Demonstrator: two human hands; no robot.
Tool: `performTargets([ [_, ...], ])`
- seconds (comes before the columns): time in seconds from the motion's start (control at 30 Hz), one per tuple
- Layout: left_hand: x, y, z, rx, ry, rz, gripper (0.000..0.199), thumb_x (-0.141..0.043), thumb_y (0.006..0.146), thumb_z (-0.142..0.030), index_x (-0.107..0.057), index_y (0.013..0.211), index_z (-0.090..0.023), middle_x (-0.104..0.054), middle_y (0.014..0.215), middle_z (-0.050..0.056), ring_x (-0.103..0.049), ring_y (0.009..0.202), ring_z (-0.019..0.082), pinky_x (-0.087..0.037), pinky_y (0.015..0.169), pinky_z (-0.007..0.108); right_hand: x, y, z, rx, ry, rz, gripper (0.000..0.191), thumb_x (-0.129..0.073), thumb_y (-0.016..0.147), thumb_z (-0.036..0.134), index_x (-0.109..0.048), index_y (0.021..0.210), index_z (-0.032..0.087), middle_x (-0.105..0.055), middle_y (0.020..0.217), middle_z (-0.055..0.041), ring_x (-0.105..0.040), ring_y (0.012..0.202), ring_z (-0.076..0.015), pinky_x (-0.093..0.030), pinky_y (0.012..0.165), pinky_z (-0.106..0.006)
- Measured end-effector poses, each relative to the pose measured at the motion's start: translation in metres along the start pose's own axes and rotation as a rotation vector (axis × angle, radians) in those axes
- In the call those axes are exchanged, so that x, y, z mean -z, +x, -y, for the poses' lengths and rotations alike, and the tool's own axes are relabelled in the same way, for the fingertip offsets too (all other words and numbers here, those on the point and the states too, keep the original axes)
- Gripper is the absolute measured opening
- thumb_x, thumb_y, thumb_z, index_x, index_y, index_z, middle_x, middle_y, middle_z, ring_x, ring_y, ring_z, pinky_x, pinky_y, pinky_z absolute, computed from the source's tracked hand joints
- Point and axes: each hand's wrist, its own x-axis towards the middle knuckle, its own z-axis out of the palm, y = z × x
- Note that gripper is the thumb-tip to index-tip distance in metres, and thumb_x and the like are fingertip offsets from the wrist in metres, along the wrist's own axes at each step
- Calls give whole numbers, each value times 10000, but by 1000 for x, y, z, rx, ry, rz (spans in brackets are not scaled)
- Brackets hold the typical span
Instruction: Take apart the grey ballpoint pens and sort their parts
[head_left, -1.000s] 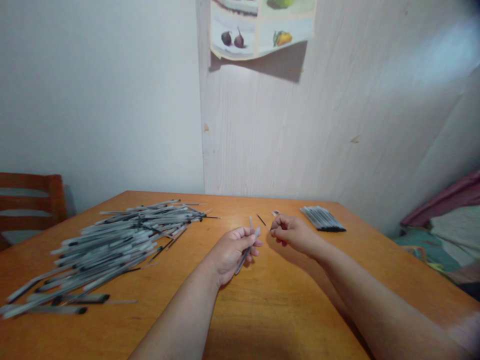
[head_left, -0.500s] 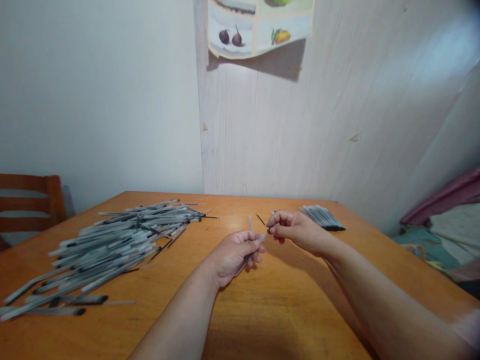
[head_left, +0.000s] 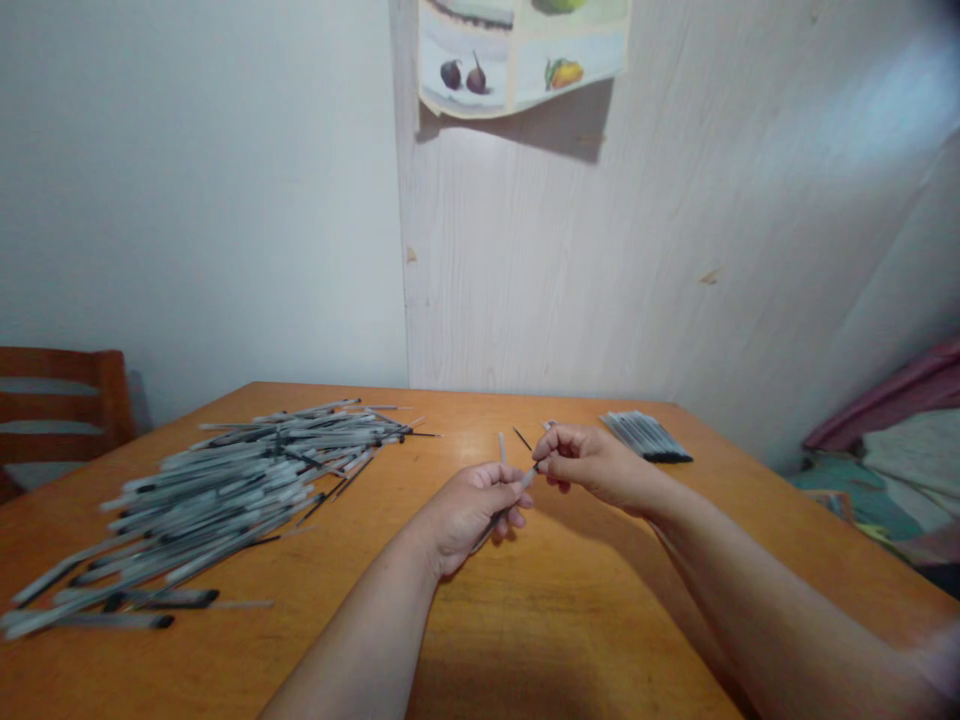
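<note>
Near the middle of the table, my left hand (head_left: 480, 510) is closed around a translucent pen barrel (head_left: 528, 479) that points up and to the right. The thumb and index finger of my right hand (head_left: 574, 458) pinch a small black piece (head_left: 536, 466) at the upper end of that barrel. A loose pile of pens (head_left: 247, 490) lies on the left side of the table. Behind my right hand is a neat row of pens (head_left: 646, 437) with black ends.
On the wooden table (head_left: 525, 620), a thin dark stick (head_left: 521, 437) and a pale tube (head_left: 502, 446) lie just beyond my hands. A wooden chair (head_left: 64, 405) stands at the left. Cloths (head_left: 900, 460) are heaped at the right.
The black piece in my right hand has come down and left to meet the end of the barrel; before, there was a small gap. My left hand has barely moved.
</note>
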Motion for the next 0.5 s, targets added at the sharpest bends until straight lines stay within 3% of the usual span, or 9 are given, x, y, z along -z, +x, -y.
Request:
performTargets([
  [0.5, -2, -1, -1, -7, 28, -7, 264, -722, 781, -328, -613, 937, -146, -654, 886, 61, -568, 599, 81, -347, 525, 210, -2, -1, 2, -3, 42, 23, 172, -667, 753, 277, -629, 892, 183, -606, 748, 10, -538, 618, -106, -461, 588, -247],
])
